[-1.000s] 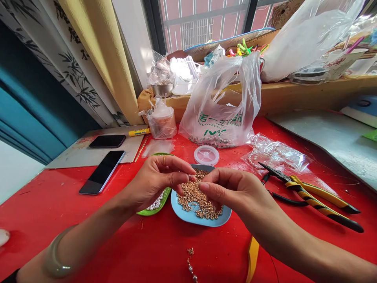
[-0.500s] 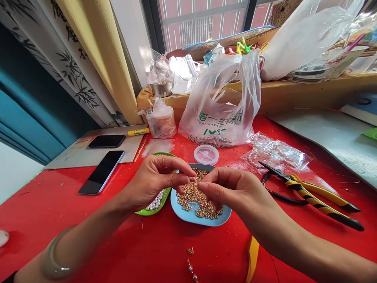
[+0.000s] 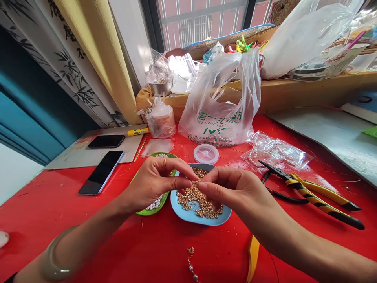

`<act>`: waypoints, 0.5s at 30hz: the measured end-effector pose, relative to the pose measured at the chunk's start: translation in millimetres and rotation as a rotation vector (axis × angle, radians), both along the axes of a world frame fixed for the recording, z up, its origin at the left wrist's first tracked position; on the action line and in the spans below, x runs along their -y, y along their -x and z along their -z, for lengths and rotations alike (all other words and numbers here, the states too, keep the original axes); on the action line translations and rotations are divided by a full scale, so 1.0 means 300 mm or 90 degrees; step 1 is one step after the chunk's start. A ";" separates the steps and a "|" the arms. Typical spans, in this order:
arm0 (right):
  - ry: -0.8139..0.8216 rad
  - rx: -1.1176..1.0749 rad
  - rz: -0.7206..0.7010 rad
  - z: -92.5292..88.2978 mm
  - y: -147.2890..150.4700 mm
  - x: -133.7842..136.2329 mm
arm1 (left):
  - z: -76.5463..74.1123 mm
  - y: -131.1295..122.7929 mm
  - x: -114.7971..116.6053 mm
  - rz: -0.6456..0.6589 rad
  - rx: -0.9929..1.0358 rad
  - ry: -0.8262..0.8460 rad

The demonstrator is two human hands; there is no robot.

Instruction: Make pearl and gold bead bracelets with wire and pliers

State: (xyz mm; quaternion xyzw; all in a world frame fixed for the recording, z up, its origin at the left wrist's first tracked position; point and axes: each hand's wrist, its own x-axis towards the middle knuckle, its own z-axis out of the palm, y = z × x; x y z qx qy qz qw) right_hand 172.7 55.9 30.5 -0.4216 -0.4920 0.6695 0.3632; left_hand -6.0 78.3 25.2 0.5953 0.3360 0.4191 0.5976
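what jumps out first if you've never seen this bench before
Most striking is the bright red tabletop, with the left hand and right hand pinched fingertip to fingertip at its centre, just above a light blue dish heaped with small gold beads. To the right lie yellow-and-black striped pliers. Behind stands a crumpled white plastic carrier bag with green lettering.

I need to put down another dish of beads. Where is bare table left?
Bare red table lies left of the left hand, below the phone, and along the near edge beside the short bead strand. It is crowded around the blue dish, green dish, pliers and plastic bag.
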 end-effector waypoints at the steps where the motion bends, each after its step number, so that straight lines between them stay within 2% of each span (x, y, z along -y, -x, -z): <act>1: -0.005 -0.008 -0.004 0.001 0.000 -0.001 | 0.002 0.000 0.001 -0.003 -0.009 -0.008; 6: -0.018 -0.041 -0.021 0.010 -0.001 -0.007 | 0.013 0.008 0.000 -0.013 -0.023 -0.021; 15: -0.033 -0.019 -0.045 0.018 -0.003 -0.010 | 0.010 0.008 0.008 0.009 0.001 -0.079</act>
